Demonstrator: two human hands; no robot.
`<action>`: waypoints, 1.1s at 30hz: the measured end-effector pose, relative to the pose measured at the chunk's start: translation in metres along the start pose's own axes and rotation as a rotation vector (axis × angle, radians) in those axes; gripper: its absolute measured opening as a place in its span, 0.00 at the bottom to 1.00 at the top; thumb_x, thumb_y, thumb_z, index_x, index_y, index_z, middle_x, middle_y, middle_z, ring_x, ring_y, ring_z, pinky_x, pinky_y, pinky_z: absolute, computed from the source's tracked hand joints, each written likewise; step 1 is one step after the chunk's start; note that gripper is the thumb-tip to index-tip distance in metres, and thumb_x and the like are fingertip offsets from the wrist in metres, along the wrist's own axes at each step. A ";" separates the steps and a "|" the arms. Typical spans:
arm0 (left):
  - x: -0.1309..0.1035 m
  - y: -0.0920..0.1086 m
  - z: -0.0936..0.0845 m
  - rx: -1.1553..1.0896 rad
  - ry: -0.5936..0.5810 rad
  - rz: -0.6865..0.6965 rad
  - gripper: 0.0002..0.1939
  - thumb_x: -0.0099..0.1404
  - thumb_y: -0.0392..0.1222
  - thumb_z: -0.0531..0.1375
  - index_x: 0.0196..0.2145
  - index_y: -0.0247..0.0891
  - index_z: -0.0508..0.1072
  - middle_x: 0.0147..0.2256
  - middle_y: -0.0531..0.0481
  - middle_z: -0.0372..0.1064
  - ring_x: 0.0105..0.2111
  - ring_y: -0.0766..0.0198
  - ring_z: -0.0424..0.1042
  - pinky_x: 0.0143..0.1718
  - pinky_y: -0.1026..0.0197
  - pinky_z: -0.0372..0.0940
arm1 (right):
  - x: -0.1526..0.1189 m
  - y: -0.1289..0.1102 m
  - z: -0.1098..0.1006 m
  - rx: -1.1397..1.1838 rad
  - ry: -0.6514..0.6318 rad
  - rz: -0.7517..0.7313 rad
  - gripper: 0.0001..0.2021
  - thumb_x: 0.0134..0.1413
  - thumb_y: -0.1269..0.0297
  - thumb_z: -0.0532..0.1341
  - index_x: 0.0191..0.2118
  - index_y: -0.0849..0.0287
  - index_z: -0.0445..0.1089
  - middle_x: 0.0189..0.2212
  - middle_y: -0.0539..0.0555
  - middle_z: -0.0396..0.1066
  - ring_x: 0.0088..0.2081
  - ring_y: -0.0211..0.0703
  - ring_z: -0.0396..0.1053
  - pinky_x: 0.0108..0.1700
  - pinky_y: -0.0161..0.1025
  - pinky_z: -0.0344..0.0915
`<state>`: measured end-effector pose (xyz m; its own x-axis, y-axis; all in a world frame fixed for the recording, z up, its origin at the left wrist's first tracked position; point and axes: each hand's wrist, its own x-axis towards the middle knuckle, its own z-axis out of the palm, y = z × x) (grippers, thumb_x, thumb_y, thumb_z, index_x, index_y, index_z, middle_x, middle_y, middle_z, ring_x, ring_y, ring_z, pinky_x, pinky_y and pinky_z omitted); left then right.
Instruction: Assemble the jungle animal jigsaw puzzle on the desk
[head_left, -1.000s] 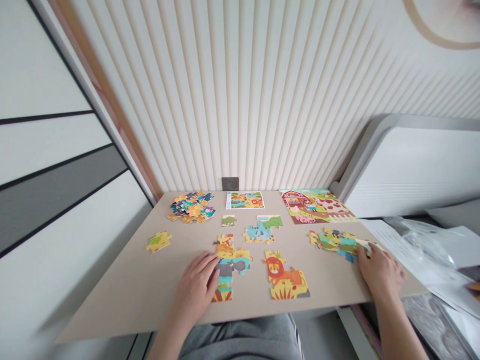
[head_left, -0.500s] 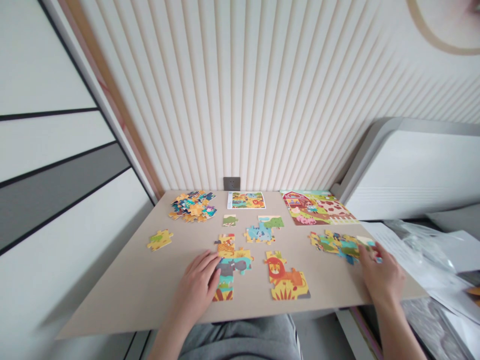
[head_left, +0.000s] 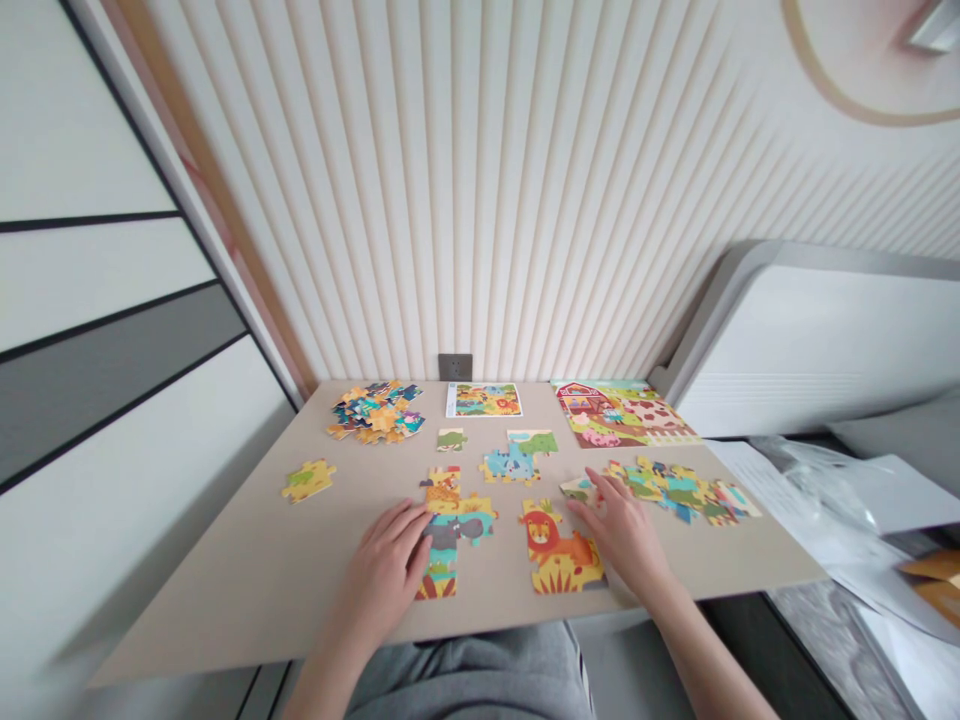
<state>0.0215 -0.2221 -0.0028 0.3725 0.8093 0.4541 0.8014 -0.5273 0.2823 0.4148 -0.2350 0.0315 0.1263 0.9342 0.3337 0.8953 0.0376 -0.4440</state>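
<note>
My left hand (head_left: 390,550) lies flat on the table, its fingertips at the left edge of a joined puzzle section with a hippo (head_left: 446,535). Between the fingers of my right hand (head_left: 622,525) is a puzzle piece (head_left: 577,488), pale with some green, partly covered by the fingers. It is just above the joined lion section (head_left: 559,550), whose right side is partly behind my hand. Farther back lie a joined blue elephant section (head_left: 510,464) and a single green-and-cream piece (head_left: 451,439). A spread of loose pieces (head_left: 686,490) is to the right of my hand.
A heap of pieces (head_left: 377,412) is at the back left, with a yellow piece (head_left: 309,480) nearer. A small picture card (head_left: 484,400) and a farm picture (head_left: 622,415) lie along the back. Papers and clear plastic (head_left: 821,485) are beyond the table's right edge.
My right hand has moved left from the loose pieces, carrying a puzzle piece to above the lion section. My left hand stays by the hippo section. The view has shifted slightly.
</note>
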 end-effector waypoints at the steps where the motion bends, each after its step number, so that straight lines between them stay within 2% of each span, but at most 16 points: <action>1: 0.000 0.000 0.000 0.004 0.001 0.000 0.18 0.74 0.43 0.56 0.58 0.43 0.74 0.58 0.46 0.73 0.62 0.49 0.68 0.63 0.44 0.66 | 0.001 0.005 -0.001 -0.005 -0.047 -0.004 0.27 0.65 0.44 0.59 0.63 0.52 0.69 0.59 0.61 0.71 0.58 0.61 0.72 0.59 0.56 0.69; 5: 0.001 0.002 -0.001 0.006 0.014 0.001 0.18 0.74 0.43 0.55 0.58 0.42 0.75 0.58 0.45 0.73 0.61 0.49 0.69 0.62 0.44 0.67 | 0.012 0.027 -0.020 -0.024 -0.151 -0.070 0.27 0.64 0.46 0.60 0.64 0.51 0.69 0.64 0.60 0.67 0.64 0.60 0.66 0.65 0.57 0.64; 9: 0.002 0.001 -0.002 -0.009 0.012 0.016 0.18 0.74 0.42 0.55 0.57 0.42 0.75 0.57 0.43 0.74 0.61 0.50 0.69 0.63 0.43 0.66 | 0.030 0.038 -0.037 0.041 -0.405 -0.210 0.34 0.62 0.48 0.64 0.71 0.44 0.59 0.70 0.55 0.59 0.70 0.58 0.57 0.70 0.60 0.55; 12: 0.004 -0.004 -0.007 -0.043 -0.020 0.017 0.18 0.75 0.44 0.54 0.57 0.42 0.75 0.57 0.44 0.74 0.60 0.52 0.70 0.62 0.46 0.68 | 0.043 0.038 -0.039 0.097 -0.546 -0.245 0.34 0.61 0.49 0.65 0.70 0.42 0.60 0.69 0.53 0.61 0.70 0.58 0.57 0.70 0.60 0.55; 16: 0.024 -0.015 -0.024 -0.050 -0.080 0.035 0.18 0.76 0.45 0.53 0.59 0.43 0.75 0.58 0.45 0.73 0.56 0.56 0.74 0.60 0.51 0.70 | 0.053 0.035 -0.038 0.079 -0.540 -0.283 0.29 0.59 0.50 0.66 0.65 0.44 0.68 0.65 0.54 0.68 0.66 0.57 0.65 0.68 0.58 0.60; 19: 0.059 -0.025 -0.031 -0.016 -0.079 0.085 0.17 0.75 0.43 0.54 0.55 0.43 0.78 0.54 0.45 0.76 0.53 0.54 0.76 0.59 0.50 0.70 | 0.057 0.032 -0.039 0.015 -0.515 -0.319 0.28 0.58 0.48 0.66 0.64 0.43 0.70 0.62 0.56 0.70 0.62 0.58 0.68 0.64 0.56 0.64; 21: 0.088 -0.031 -0.028 -0.008 -0.105 0.128 0.16 0.73 0.39 0.54 0.50 0.41 0.80 0.51 0.43 0.78 0.51 0.53 0.77 0.58 0.48 0.70 | 0.062 0.025 -0.037 -0.008 -0.473 -0.352 0.30 0.58 0.46 0.66 0.65 0.44 0.69 0.60 0.57 0.71 0.60 0.59 0.70 0.63 0.56 0.66; 24: 0.126 -0.037 -0.012 -0.016 -0.119 0.160 0.15 0.72 0.36 0.55 0.48 0.41 0.80 0.50 0.44 0.78 0.51 0.53 0.76 0.58 0.49 0.69 | 0.079 0.002 -0.024 0.008 -0.368 -0.408 0.31 0.60 0.45 0.65 0.65 0.48 0.68 0.58 0.59 0.72 0.58 0.59 0.71 0.62 0.55 0.67; 27: 0.145 -0.038 0.006 -0.031 -0.101 0.163 0.16 0.72 0.35 0.54 0.51 0.39 0.79 0.52 0.41 0.76 0.52 0.53 0.75 0.59 0.48 0.68 | 0.104 -0.036 0.003 0.034 -0.309 -0.476 0.30 0.61 0.47 0.65 0.65 0.51 0.68 0.56 0.60 0.73 0.56 0.57 0.72 0.60 0.53 0.67; 30: 0.144 -0.038 0.017 -0.055 -0.074 0.156 0.18 0.73 0.34 0.53 0.55 0.39 0.77 0.55 0.40 0.74 0.56 0.52 0.72 0.61 0.47 0.66 | 0.129 -0.073 0.040 0.027 -0.320 -0.515 0.29 0.61 0.48 0.66 0.63 0.56 0.70 0.55 0.63 0.73 0.57 0.58 0.71 0.61 0.52 0.65; 33: 0.133 -0.041 0.019 -0.081 -0.073 0.161 0.17 0.74 0.36 0.54 0.55 0.42 0.77 0.56 0.42 0.73 0.57 0.53 0.72 0.62 0.48 0.65 | 0.148 -0.097 0.073 0.037 -0.347 -0.538 0.29 0.59 0.48 0.68 0.62 0.56 0.71 0.55 0.62 0.74 0.57 0.57 0.71 0.61 0.50 0.65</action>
<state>0.0468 -0.0883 0.0303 0.5282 0.7279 0.4373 0.6895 -0.6682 0.2795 0.3156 -0.0748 0.0629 -0.4882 0.8413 0.2320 0.7785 0.5400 -0.3199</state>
